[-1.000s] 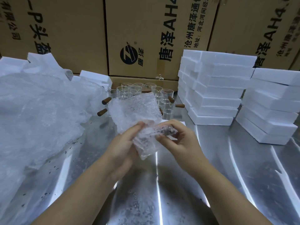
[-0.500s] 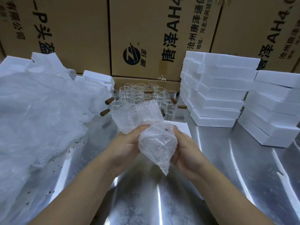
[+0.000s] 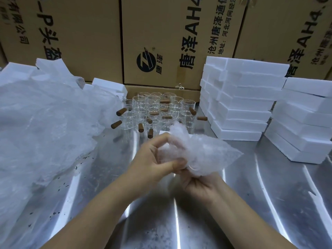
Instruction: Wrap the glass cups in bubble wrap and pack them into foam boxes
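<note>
Bundle of bubble wrap, cup presumably hidden inside, sits mid-air over the table, left hand pinching its near end and right hand gripping it from below, so wrapping looks nearly done, while many bare cups and stacked foam boxes wait behind.

Both bare forearms reach in from below and meet in the middle. The left hand curls over the bubble-wrap bundle, its thumb pressed against the near side. The right hand grips the bundle from beneath, palm up.
</note>
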